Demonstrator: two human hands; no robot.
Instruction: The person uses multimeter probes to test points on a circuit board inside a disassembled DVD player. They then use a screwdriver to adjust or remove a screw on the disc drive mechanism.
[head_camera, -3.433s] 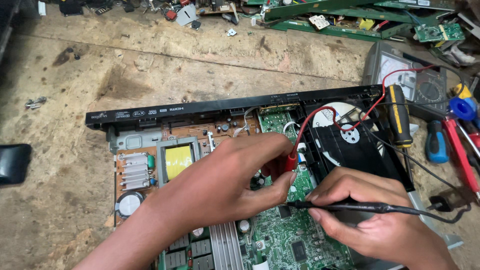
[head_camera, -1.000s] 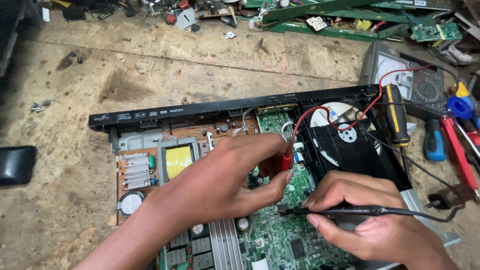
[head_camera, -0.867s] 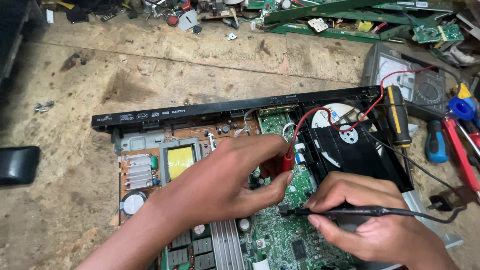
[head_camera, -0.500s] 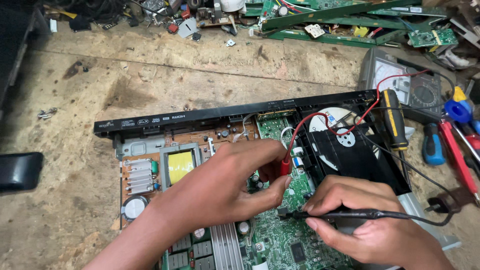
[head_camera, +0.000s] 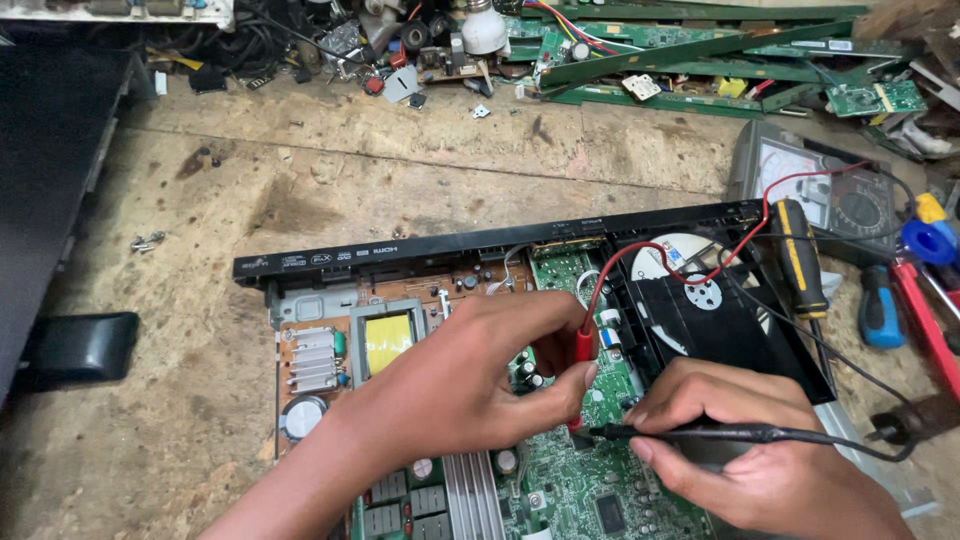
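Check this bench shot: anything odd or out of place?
A yellow-and-black screwdriver lies tilted on the opened player's black disc drive, by the red lead. Loose screws sit on the bare bench left. Both probes look properly held by the left hand and right hand.

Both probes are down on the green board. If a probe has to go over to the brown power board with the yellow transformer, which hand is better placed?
Probably the left hand: holding the red probe, it lies beside the yellow transformer on the brown power board. The right hand, with the black probe, sits farther away.
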